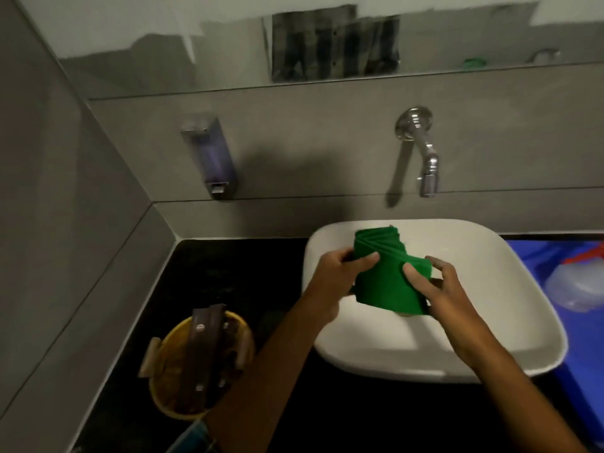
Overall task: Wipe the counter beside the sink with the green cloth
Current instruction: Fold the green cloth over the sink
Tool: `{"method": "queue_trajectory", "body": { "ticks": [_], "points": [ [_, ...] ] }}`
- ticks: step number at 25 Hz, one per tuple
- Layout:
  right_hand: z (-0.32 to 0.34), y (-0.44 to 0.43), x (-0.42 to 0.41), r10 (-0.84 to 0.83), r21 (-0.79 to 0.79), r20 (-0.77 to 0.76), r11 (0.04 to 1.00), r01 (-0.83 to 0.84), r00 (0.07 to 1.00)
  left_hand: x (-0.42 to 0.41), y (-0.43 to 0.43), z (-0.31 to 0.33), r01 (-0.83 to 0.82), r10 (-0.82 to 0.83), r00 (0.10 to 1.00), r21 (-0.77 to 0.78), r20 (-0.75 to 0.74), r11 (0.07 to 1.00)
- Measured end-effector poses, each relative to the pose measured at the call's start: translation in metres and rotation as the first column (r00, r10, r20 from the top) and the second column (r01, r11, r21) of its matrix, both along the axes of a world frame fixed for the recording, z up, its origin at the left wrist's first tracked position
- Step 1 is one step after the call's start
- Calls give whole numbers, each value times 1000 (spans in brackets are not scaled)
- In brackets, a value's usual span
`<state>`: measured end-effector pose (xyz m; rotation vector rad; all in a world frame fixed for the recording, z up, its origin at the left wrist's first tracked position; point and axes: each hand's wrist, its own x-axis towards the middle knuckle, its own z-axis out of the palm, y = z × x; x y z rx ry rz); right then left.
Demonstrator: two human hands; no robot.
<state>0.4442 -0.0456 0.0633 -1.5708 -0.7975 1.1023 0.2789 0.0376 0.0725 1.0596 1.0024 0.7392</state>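
Both hands hold a folded green cloth above the white sink basin. My left hand grips the cloth's left edge, thumb on top. On the cloth's right side, my right hand pinches the folded layers, thumb pressed on the front. The cloth is bunched in several folds at its top. The black counter lies to the left of the sink, apart from the cloth.
A yellow bucket holding a brown strap stands on the counter at the left front. A soap dispenser and a chrome tap are fixed to the grey wall. Blue plastic and a clear bottle lie right of the sink.
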Motion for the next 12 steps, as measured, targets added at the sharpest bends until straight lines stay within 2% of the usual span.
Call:
{"method": "queue_trajectory", "body": {
  "ticks": [1,2,3,6,7,9,10,12],
  "points": [
    [-1,-12,32,-24,-1,-165,1000,24,986,32,-16,-4,47,-45,998,-46,36,998],
    [-5,-26,64,-74,14,-224,997,79,972,64,-31,-10,66,-63,997,-59,39,996],
    [-10,-41,95,-140,17,-200,989,147,970,97,-46,-18,63,-63,998,-22,-15,998],
    [-26,-94,177,-325,2,43,946,325,945,195,-96,-36,96,-12,946,243,-325,965],
    [-32,-108,199,-340,-2,159,939,345,927,222,-111,-44,161,-28,926,325,-376,932],
    [-42,-138,249,-298,-22,451,939,345,841,279,-144,-57,387,-162,858,406,-487,828],
    [-51,-150,272,-246,-67,563,938,340,789,300,-158,-61,523,-225,774,398,-592,754],
    [-67,-169,304,-153,-151,680,928,341,717,333,-181,-74,721,-287,585,325,-759,612]
  ]
}}
